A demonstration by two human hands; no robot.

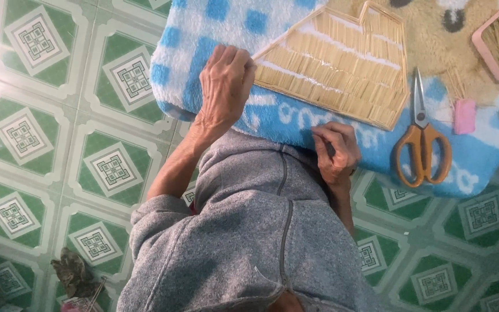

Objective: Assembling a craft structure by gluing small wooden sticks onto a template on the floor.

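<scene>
left hand [224, 86] presses stick panel [342, 69] on towel [272, 115].

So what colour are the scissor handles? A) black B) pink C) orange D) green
C: the scissors lying on the blue towel, beside the flat stick panel, have orange loop handles and silver blades.

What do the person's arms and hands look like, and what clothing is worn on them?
Both hands, the left hand and the right hand, are bare, without gloves. The grey fleece sleeves are pushed up, leaving the forearms uncovered. No rings or watch are clearly visible.
</scene>
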